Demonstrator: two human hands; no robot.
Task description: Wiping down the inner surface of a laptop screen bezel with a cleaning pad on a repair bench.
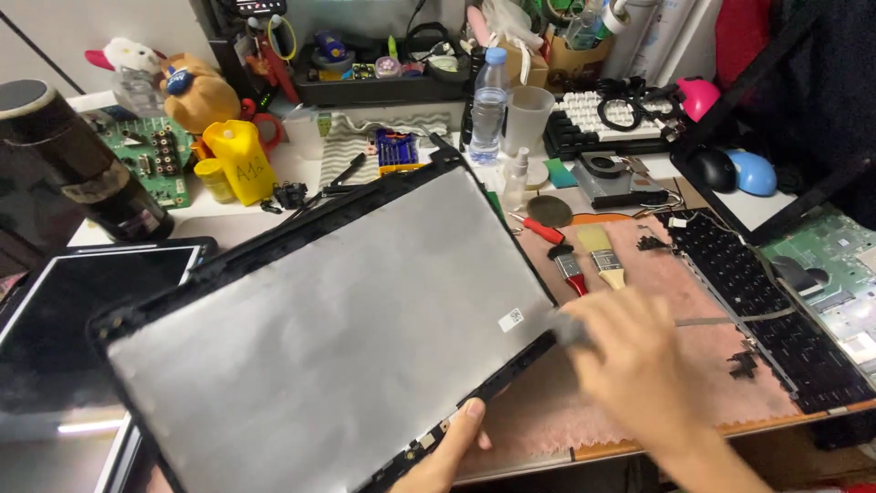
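Largest item in view is a laptop display lid (319, 319), grey panel back in a black bezel frame, lying tilted across the centre of the cluttered workbench (237, 219), its far corner pointing toward the back and its near edge over the bench front. The left hand (447, 452) grips the lid's lower edge from beneath, thumb lying up against the black frame. The right hand (630, 361), motion-blurred, sits at the lid's right edge with fingers curled; they appear closed on something small and dark at the frame, but what it is cannot be told. A small white sticker (512, 319) sits on the grey panel just beside that hand. Right of the lid, a pink mat (675, 365) covers the bench, bearing a black laptop keyboard assembly (757, 301) with a green circuit board (835, 265) beyond it. At the left edge lies a dark tablet screen (82, 319), partly under the lid, with a black cylinder (73, 164) standing behind it. Farther back: a yellow bottle (242, 160), a clear water bottle (489, 105), a white keyboard (611, 114), a black mouse (712, 169) beside a blue one (756, 172). Smallest: two brushes (589, 260) lying on the mat's upper edge, one red-handled and one pale-handled, near the lid's right corner.
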